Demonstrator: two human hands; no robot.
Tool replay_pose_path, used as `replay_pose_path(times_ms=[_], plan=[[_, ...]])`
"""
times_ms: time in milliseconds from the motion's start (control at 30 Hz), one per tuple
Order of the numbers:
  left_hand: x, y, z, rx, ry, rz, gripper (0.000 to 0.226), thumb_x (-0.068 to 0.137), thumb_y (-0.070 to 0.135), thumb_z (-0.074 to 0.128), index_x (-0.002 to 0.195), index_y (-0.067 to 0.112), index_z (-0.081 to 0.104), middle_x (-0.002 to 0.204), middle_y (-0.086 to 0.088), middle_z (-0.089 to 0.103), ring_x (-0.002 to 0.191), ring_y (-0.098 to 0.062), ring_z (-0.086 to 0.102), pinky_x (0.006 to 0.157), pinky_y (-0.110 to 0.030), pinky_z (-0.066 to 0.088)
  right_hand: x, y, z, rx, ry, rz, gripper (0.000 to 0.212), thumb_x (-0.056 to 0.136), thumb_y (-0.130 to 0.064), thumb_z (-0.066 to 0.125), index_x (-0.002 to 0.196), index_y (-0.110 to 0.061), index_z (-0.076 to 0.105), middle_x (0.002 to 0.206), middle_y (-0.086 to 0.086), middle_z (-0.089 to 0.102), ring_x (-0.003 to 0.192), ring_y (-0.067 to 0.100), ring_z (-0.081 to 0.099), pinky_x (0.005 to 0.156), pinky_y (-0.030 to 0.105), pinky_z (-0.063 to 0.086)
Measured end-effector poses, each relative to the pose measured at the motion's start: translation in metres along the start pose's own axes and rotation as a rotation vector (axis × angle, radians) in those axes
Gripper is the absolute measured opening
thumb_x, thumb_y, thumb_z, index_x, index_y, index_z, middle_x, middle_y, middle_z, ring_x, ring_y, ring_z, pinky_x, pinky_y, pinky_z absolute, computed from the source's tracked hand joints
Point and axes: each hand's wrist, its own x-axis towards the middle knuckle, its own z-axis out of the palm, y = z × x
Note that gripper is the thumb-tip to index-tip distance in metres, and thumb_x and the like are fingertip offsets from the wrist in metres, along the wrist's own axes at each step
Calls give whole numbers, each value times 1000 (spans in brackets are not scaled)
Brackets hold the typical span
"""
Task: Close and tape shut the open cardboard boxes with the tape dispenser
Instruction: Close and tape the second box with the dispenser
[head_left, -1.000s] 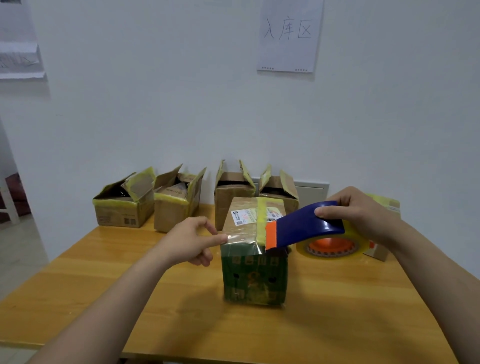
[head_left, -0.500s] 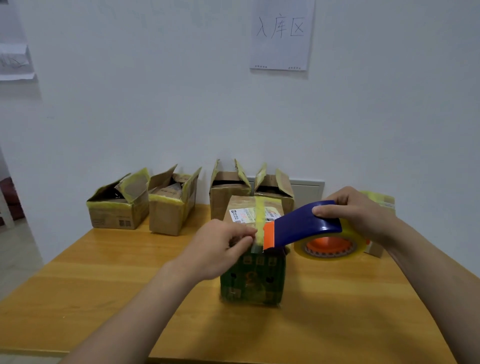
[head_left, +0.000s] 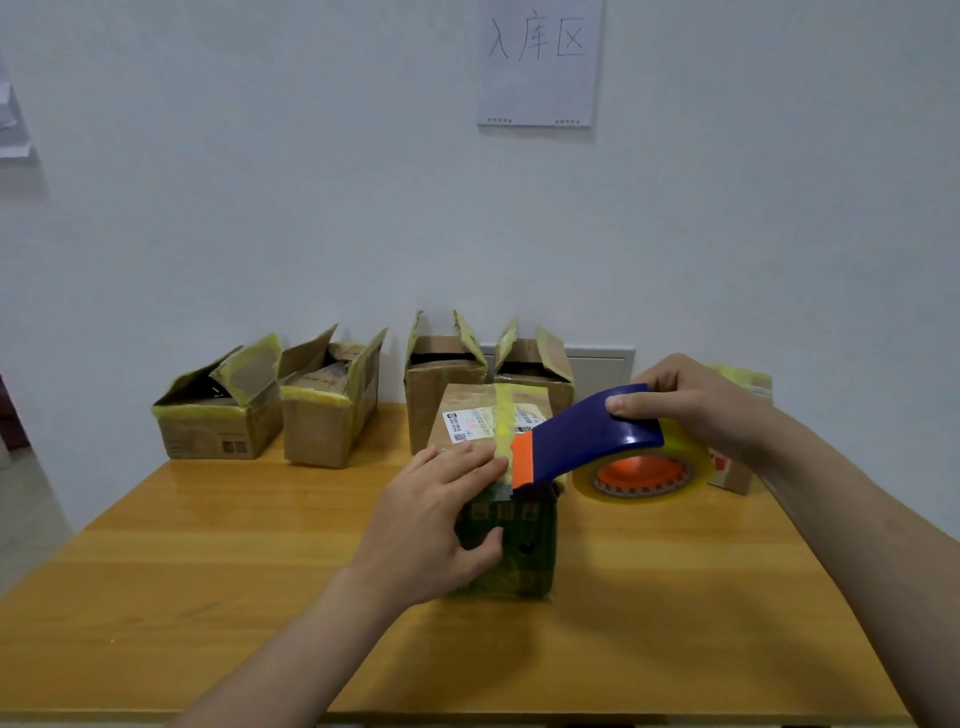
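Four open boxes (head_left: 332, 410) block the far side of the table (head_left: 208, 571), a small box (head_left: 732, 470) the far right. The shut box (head_left: 530, 540) stands in the middle, the dispenser (head_left: 597, 436) over its right edge. Left and near, I have room to reach.

Pale wall (head_left: 260, 208), handwritten paper sign (head_left: 537, 62) hung high; wooden table (head_left: 208, 597); grey floor (head_left: 26, 519) at left.

Our left hand (head_left: 436, 525): fingers straight, pressed flat on box (head_left: 524, 545) top edge, thumb on front face. Our right hand (head_left: 696, 410): fingers curled round tape dispenser (head_left: 597, 436), thumb on top. Both forearms extended forward.
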Motion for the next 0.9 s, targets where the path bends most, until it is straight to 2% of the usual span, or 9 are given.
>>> replay_pose_path(times_ms=[300, 433, 500, 633, 800, 900], plan=[[2, -5, -3, 12, -7, -8, 64, 87, 61, 60, 147, 41, 53, 153, 20, 48, 147, 1, 37, 123, -41, 35, -7, 10, -8, -1, -29, 23, 42, 77, -53, 68, 89, -13, 77, 88, 5, 78, 85, 22, 74, 72, 31, 53], [1, -4, -3, 4, 6, -28, 62, 86, 60, 61, 145, 38, 57, 151, 18, 51, 146, -1, 40, 122, -44, 36, -15, 17, -20, 20, 27, -2, 72, 60, -76, 75, 83, -8, 77, 83, 15, 75, 76, 25, 71, 69, 30, 54], [3, -1, -3, 10, 6, -33, 61, 86, 61, 60, 143, 37, 60, 149, 17, 53, 144, -2, 43, 121, -45, 39, -17, 21, -25, 29, 28, -3, 77, 55, -79, 75, 83, -7, 77, 83, 16, 75, 76, 25, 71, 67, 28, 55], [3, 1, -3, 6, 23, -36, 61, 85, 61, 61, 141, 36, 62, 147, 15, 56, 143, -4, 46, 119, -45, 41, -20, 26, -26, 46, 21, 2, 61, 65, -62, 72, 84, -4, 77, 84, 18, 75, 75, 26, 71, 64, 23, 55], [4, 2, -6, 9, 14, -59, 63, 84, 64, 60, 141, 36, 62, 147, 16, 56, 143, -2, 45, 120, -44, 41, -25, 35, -32, 66, 66, 2, 65, 63, -68, 77, 81, -6, 77, 85, 19, 74, 76, 27, 71, 66, 26, 56], [10, 16, -10, 65, 2, -83, 67, 82, 71, 53, 137, 33, 66, 144, 14, 61, 139, -4, 51, 118, -41, 42, -29, 33, -27, 65, 63, 19, 37, 75, -53, 72, 75, -16, 78, 81, 12, 75, 75, 21, 71, 67, 26, 53]])
